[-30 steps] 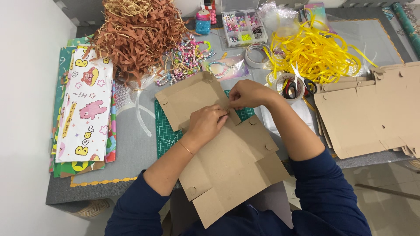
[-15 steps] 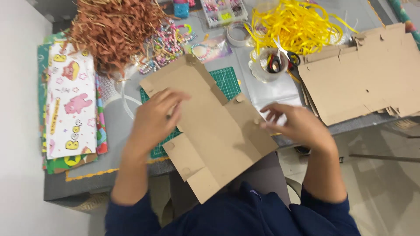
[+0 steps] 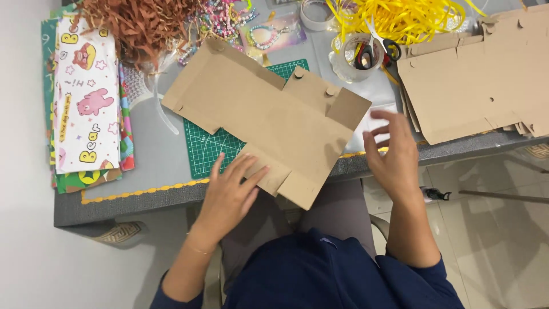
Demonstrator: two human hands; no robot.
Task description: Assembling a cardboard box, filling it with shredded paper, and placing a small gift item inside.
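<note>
flat brown cardboard box blank [image 3: 269, 114] lies mid-frame across the green cutting mat [image 3: 209, 150], still unfolded, no walls raised. left hand [image 3: 229, 194] rests fingers spread on its lower flap; right hand [image 3: 392, 153] hovers open, empty, right of it. folding looks barely begun.

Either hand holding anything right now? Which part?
Nothing gripped. Left hand lies flat, fingertips on the near flap of the flat cardboard box blank; right hand is open beside its right edge.
</note>
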